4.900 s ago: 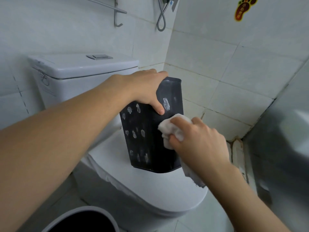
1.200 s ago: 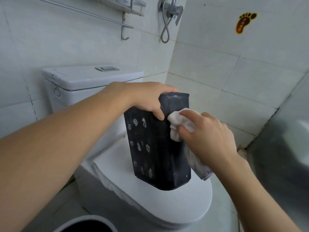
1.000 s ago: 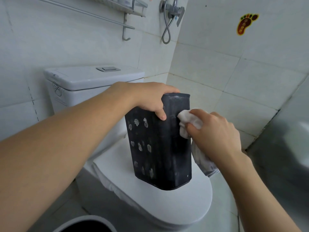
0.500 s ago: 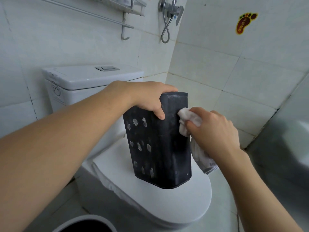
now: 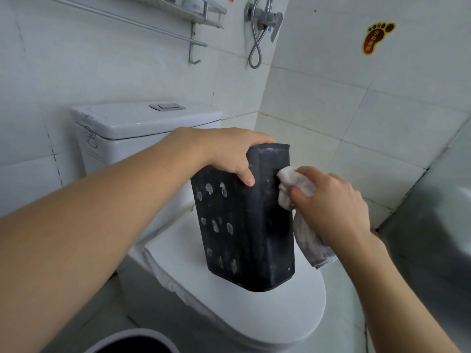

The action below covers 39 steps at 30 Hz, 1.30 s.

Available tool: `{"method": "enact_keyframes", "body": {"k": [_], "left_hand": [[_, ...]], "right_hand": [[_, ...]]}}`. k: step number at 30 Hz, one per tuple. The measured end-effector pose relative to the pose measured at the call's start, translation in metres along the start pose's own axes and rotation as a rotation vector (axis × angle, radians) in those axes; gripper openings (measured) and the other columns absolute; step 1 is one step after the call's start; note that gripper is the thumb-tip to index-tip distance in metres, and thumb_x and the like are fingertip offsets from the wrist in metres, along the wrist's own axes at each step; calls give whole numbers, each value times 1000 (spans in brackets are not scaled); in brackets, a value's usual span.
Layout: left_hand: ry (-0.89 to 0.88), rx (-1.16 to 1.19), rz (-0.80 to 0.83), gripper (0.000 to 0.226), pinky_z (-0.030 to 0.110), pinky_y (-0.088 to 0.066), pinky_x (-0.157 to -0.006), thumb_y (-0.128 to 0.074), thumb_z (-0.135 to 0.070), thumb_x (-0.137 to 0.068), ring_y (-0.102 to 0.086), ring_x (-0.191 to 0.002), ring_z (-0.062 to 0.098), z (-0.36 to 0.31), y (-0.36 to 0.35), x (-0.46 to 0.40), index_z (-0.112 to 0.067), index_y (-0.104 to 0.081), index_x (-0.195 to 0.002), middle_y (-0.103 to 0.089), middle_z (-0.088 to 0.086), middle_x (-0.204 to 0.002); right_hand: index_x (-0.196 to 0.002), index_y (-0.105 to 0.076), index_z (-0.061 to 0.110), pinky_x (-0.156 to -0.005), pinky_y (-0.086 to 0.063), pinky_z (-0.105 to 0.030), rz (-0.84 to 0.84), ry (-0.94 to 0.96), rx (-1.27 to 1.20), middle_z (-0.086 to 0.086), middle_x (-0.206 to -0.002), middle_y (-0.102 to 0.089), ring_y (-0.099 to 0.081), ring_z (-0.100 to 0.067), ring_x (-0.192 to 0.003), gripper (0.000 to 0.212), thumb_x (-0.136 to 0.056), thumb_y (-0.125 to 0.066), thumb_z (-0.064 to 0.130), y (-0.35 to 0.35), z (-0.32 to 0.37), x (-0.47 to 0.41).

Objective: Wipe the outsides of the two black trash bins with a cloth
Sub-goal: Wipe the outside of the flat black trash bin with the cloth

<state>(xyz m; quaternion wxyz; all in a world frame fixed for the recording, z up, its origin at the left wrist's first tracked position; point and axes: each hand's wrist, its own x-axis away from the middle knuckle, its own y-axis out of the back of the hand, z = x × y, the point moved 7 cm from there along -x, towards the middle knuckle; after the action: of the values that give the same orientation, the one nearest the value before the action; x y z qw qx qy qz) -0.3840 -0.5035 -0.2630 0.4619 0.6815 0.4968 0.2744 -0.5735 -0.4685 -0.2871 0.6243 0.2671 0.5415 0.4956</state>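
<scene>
Around you: white tiled walls [image 5: 318, 103] meeting at a corner. A white toilet with closed lid [image 5: 254, 309] and a cistern [image 5: 132, 123] with a silver flush button [image 5: 167, 107]. A metal towel rail [image 5: 142, 24] beneath a wire shelf [image 5: 188, 8]. A shower valve [image 5: 265, 17] with looped hose. A foot-shaped sticker [image 5: 377, 36], upper right. Grey floor tiles [image 5: 107, 317]. Even, soft light.

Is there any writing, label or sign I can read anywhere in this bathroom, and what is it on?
Footprint sticker on the wall: yellow characters, too blurred to read.
Toilet tank, side: a scribbled mark and faint print, too small to read.
Black bin: pale smudges only, no text.
</scene>
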Motion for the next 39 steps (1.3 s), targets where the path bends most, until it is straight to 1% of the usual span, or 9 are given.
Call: {"method": "enact_keyframes", "body": {"k": [5,8,14,19,23,27,30,34,39], "left_hand": [[-26,-24,-6,75,32,-50,-81,-86,-24,-70,-59,-97,13,-6,-2,-3,-42,-47,-132,-63,-13,-109],[-42,-4,0,68,33,-50,-81,-86,-22,-68,-61,-96,13,-6,-3,-2,-42,-51,-123,-64,-14,-103],[-23,-15,-11,81,33,-51,-88,-85,-24,-71,-60,-102,13,-5,-1,0,-42,-44,-138,-62,-13,-117],[-63,-27,-6,83,32,-47,-95,-87,-19,-68,-56,-108,10,-14,-2,-3,-42,-47,-137,-61,-17,-120],[-80,-10,2,78,31,-47,-94,-86,-17,-66,-57,-107,7,-13,-3,-1,-42,-51,-131,-63,-21,-114],[-42,-37,-10,81,31,-50,-89,-86,-23,-71,-59,-103,11,-11,-2,-1,-43,-45,-138,-62,-16,-117],[-41,-33,8,81,35,-52,-89,-86,-23,-71,-60,-101,12,-15,-4,-3,-42,-45,-138,-63,-14,-117],[-43,-50,13,80,35,-50,-91,-86,-23,-70,-59,-103,13,-19,-5,-8,-42,-46,-137,-63,-15,-117],[-51,-54,18,74,31,-49,-87,-86,-21,-68,-59,-101,11,-17,-5,-8,-40,-50,-130,-64,-16,-110]], "right_hand": [[-116,-49,51,-66,-35,-34,3,146,32,6,-93,-52,-49,-27,-79,27,-89,-47,55,7,33,11],[-119,-48,52,-66,-35,-33,3,203,76,5,-95,-51,-50,-27,-81,30,-89,-48,54,7,44,10],[-111,-54,44,-67,-41,-36,-19,58,92,1,-95,-57,-57,-33,-86,28,-87,-43,52,8,14,-13],[-123,-51,49,-67,-39,-34,-60,149,83,1,-98,-53,-58,-33,-89,33,-90,-46,50,19,42,-7],[-123,-50,50,-66,-37,-34,-43,200,97,3,-94,-49,-55,-31,-85,34,-90,-46,50,17,52,-3],[-106,-55,43,-72,-49,-39,-20,58,68,2,-92,-58,-58,-31,-83,26,-86,-42,55,12,19,-17],[-96,-57,38,-72,-51,-39,-8,-17,66,2,-88,-62,-58,-30,-79,27,-83,-41,55,12,4,-23],[-107,-56,42,-65,-40,-35,-17,56,90,1,-93,-57,-53,-30,-80,24,-87,-45,51,18,17,-16],[-115,-51,47,-64,-36,-33,-11,193,78,4,-91,-50,-48,-26,-76,26,-89,-47,52,10,39,7]]}}
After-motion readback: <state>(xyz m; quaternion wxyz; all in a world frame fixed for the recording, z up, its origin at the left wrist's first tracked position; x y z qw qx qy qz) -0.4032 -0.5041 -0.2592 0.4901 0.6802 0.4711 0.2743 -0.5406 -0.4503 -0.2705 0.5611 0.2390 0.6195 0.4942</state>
